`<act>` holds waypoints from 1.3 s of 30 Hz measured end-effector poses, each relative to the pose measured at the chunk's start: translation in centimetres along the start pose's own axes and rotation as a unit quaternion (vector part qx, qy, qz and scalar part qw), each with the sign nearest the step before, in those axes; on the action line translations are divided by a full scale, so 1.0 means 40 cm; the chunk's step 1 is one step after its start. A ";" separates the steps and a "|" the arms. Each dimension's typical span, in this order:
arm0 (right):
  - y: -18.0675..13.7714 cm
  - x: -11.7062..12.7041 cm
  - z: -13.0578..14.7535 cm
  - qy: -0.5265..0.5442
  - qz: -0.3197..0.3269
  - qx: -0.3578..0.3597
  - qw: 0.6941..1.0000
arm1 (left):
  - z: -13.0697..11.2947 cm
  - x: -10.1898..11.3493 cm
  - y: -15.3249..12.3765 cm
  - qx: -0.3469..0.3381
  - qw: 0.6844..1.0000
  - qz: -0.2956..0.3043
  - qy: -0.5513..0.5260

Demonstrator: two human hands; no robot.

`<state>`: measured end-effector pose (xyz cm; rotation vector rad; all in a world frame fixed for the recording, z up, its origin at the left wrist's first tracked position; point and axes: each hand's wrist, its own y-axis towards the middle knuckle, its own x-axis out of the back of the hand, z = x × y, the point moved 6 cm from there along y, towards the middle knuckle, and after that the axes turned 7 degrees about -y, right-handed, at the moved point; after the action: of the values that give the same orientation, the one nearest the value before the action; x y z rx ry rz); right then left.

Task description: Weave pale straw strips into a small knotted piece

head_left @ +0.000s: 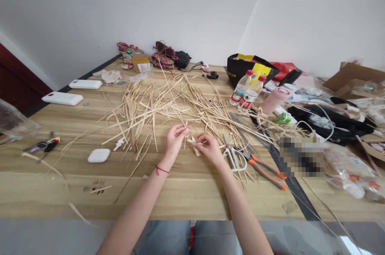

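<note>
"Pale walls (pixel 186 10) rise behind a wood-grained worktop (pixel 54 191). Where is the work?"

"Near the middle of the worktop, between the two hands. The right hand (pixel 208 147) has its grip closed on a pale strip (pixel 197 152), thumb and fingertips pinching it."

"And the other one?"

"The left hand (pixel 176 138), just beside it, also has a closed grip: its fingertips pinch a thin whitish strand (pixel 170 91), which slants up toward the far side. Where strip and strand meet is too small to make out. A red cord (pixel 161 170) circles that wrist."

"What lies just beyond the fingers?"

"Loose straw-coloured strips (pixel 144 108), spread criss-cross over the centre. To the right of the right hand are white-handled scissors (pixel 234 159), and just beside them pliers (pixel 267 171) with orange and grey handles."

"And on the left?"

"A white case (pixel 99 155) near the hands, then two white devices (pixel 62 98) farther off by the left edge."

"What about the far right?"

"Two red-capped bottles (pixel 241 87) stand in front of a black and yellow bag (pixel 240 71). A pink tumbler (pixel 274 102) is to their right, and beyond it, toward the right edge, an open cardboard box (pixel 351 80)."
</note>
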<state>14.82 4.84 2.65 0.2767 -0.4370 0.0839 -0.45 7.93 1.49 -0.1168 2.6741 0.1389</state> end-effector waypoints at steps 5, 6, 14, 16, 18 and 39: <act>0.002 0.001 -0.003 0.000 -0.003 -0.004 1.000 | 0.004 -0.002 -0.002 0.002 1.000 -0.005 -0.003; 0.002 0.000 -0.003 0.001 0.000 -0.004 1.000 | 0.005 -0.003 -0.003 0.002 1.000 -0.005 -0.004; 0.003 -0.015 -0.018 0.046 0.021 -0.017 0.999 | 0.008 -0.004 -0.004 0.007 1.000 0.002 0.000; 0.004 -0.019 -0.020 0.057 0.030 -0.017 0.998 | 0.009 -0.002 -0.002 0.008 1.000 0.004 0.001; 0.005 -0.021 -0.022 0.062 0.036 -0.013 0.997 | 0.010 -0.001 0.000 0.009 1.000 0.005 0.001; 0.011 -0.004 -0.053 0.053 0.019 -0.071 0.996 | -0.009 0.037 0.022 0.024 0.999 -0.032 -0.034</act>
<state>15.47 5.87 0.84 0.1239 -0.3416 0.1041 -2.03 8.66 1.20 -0.1785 2.6011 0.0579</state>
